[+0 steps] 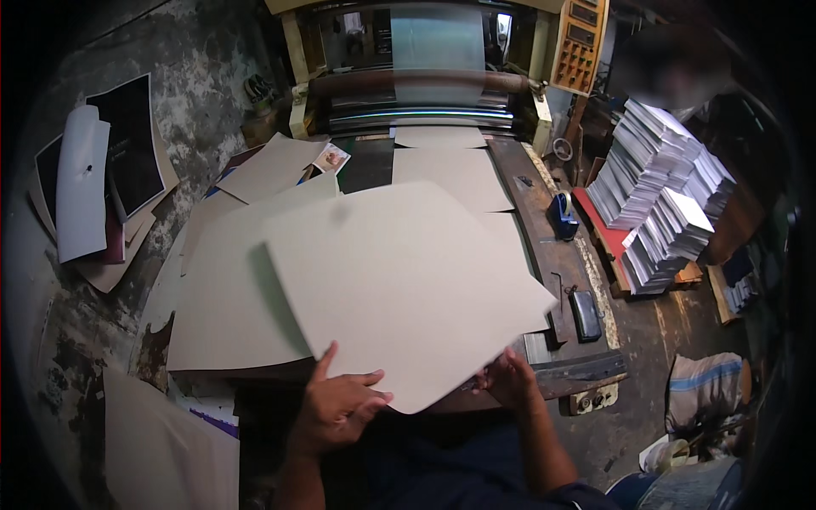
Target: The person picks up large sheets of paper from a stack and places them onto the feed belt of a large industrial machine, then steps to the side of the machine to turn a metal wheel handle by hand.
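Observation:
A large cream sheet of paper or thin card (408,289) is raised at a slant over the machine's feed table, its shadow falling on the sheets beneath. My left hand (336,408) holds its lower left edge, with the index finger pointing up along it. At the lower right edge, my right hand (512,380) grips the same sheet, its fingertips partly in shadow. Under it to the left lies a stack of similar cream sheets (225,297). More cream sheets (450,174) lie in a line, overlapping, leading up to the rollers (416,117).
Clear film (438,51) hangs above the rollers; a control panel (580,42) is at right. A blue tape dispenser (563,216) and a black case (586,316) sit on the table's right side. Paper stacks (650,170) stand beyond. Loose prints (127,153) lie at far left.

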`<state>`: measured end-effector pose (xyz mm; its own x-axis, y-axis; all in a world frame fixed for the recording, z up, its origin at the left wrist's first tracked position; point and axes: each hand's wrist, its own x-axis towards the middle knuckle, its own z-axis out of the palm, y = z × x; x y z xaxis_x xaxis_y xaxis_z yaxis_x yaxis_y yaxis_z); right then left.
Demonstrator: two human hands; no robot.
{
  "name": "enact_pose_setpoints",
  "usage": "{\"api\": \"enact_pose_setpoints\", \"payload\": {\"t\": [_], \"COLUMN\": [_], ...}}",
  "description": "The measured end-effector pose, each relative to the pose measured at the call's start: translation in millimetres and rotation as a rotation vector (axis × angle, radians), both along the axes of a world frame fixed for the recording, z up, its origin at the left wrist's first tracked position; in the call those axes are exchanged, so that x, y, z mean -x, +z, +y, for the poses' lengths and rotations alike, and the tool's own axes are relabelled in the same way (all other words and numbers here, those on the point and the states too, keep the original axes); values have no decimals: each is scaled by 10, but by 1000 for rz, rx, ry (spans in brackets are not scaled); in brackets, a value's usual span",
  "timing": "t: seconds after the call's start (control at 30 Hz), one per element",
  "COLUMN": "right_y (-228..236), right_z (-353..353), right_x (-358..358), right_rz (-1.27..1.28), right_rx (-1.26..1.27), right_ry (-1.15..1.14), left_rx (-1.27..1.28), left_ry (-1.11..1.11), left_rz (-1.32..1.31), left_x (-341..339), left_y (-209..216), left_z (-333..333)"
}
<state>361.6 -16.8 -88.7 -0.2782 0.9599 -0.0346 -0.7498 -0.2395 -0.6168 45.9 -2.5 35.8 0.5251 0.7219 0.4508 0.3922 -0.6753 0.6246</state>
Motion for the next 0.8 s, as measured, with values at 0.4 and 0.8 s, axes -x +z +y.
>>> {"api": "enact_pose_setpoints", "payload": {"t": [0.4, 0.8], "right_y": [-1051, -1139], "right_z": [-898, -1457], "right_x": [65, 269], "right_rz": [-291, -295], "right_rx": [551, 613], "right_ry": [-67, 8], "left_rx": [28, 256], "left_ry": [405, 424], "left_rz": [23, -190], "left_x": [492, 547], "left_y": [-140, -304], "left_z": [422, 502]}}
